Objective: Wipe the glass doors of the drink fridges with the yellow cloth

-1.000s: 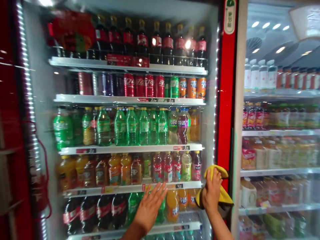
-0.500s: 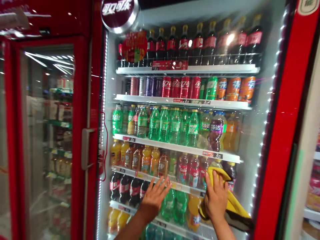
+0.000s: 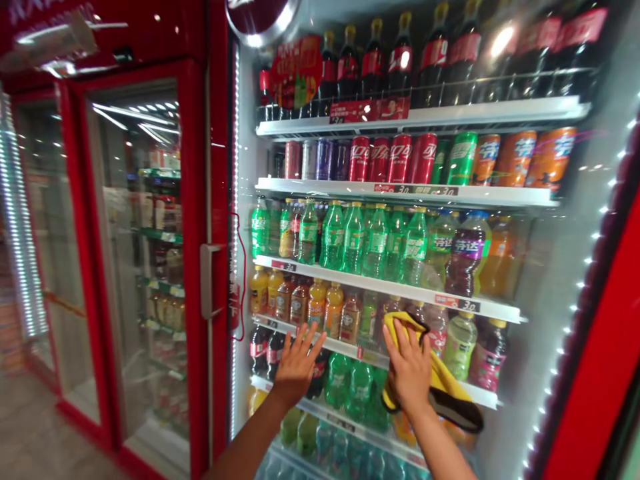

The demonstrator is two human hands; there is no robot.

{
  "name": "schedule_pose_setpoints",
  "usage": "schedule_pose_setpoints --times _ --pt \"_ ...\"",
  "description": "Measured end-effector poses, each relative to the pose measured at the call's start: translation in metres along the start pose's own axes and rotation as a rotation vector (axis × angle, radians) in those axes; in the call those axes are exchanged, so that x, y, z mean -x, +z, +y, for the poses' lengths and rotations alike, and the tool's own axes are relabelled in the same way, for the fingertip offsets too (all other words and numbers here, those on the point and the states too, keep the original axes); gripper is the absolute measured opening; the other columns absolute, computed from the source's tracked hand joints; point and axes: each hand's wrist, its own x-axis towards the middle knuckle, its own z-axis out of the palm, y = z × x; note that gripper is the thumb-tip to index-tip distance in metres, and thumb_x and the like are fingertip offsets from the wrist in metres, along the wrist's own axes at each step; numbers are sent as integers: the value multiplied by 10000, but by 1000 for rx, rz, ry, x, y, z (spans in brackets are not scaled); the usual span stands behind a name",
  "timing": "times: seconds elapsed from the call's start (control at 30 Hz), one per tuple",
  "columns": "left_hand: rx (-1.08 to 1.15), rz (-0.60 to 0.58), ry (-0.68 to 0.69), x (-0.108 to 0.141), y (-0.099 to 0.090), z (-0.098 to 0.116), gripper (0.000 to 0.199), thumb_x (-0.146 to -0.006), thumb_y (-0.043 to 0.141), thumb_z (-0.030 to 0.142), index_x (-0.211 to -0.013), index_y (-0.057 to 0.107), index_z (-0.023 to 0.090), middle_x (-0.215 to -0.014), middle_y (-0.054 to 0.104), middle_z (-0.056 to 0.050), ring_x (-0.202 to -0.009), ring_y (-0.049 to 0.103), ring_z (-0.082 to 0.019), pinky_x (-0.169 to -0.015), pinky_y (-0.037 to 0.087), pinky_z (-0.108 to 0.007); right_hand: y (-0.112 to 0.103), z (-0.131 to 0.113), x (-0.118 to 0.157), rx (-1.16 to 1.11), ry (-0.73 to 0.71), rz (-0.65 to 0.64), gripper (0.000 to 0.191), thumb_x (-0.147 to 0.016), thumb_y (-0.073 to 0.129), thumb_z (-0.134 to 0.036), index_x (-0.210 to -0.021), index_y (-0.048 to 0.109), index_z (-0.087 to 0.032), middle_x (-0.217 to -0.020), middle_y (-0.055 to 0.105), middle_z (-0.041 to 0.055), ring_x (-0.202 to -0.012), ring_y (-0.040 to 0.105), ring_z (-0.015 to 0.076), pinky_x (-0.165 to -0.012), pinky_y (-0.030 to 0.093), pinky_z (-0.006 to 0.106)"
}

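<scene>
Held a yellow cloth (image 3: 447, 378) under the right hand (image 3: 409, 370) on the glass door (image 3: 540, 287) toward its right edge, fanned the left hand (image 3: 297, 360) wide nearer the left edge, partly blocked green soda bottles (image 3: 361, 385) and juice bottles (image 3: 316, 300) beside a red-framed refrigerator (image 3: 196, 367).

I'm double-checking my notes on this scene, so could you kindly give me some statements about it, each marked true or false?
1. The bare right hand holds a yellow cloth with dark edging. True.
2. The bare left hand holds a cloth too. False: it shows no cloth, and its fingers are spread.
3. Orange metal cans stand on the highest shelf in view. False: they stand on the second white shelf down.
4. Green plastic bottles stand in the row just below those cans' row. True.
5. The grey upright door handle is right of both hands in the picture. False: it is left of them.
</scene>
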Motion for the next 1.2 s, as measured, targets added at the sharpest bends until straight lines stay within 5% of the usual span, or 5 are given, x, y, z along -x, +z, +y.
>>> schedule_pose_setpoints --times 0.27,0.4,0.63,0.87,1.2 --pt "-4 -59 -101 19 -2 -31 717 -968 465 285 -1599 127 245 -1631 266 -59 -1517 267 -251 -1265 122 -491 37 -61 18 -151 -321 -53 721 -952 351 -24 -1591 209 -326 -1445 594 -30 -1440 387 145 -1242 110 399" --pt "-37 -68 -115 31 2 -58 690 -964 436 245 -1597 164 202 -1634 270 -61 -1530 230 -243 -1264 129 -489 39 -60 -1 -119 -200 -77 723 -966 351 -43 -1594 178 -357 -1502 533 7 -1405 446 214 -1234 101 516" --pt "-97 -59 -57 47 11 -94 622 -972 442 262 -1570 284 197 -1637 285 -29 -1544 178 -217 -1276 52 -463 85 -150 -33 -195 -235 -31 713 -946 313 -31 -1599 214 -300 -1547 474 34 -1427 425 205 -1229 162 505" --pt "-61 -134 -62 49 4 -129 647 -975 425 286 -1586 232 197 -1638 286 -38 -1535 216 -242 -1268 60 -458 81 -130 -43 -205 -253 -103 686 -971 326 -74 -1577 246 -385 -1545 480 -3 -1431 428 218 -1234 138 540" --pt "-9 -173 -41 48 9 -157 764 -915 453 191 -1600 116 221 -1645 276 -36 -1528 238 -231 -1252 122 -454 110 -201 -70 -310 -416 40 539 -984 372 -77 -1457 508 -298 -1424 614 18 -1374 481 179 -1164 324 414"
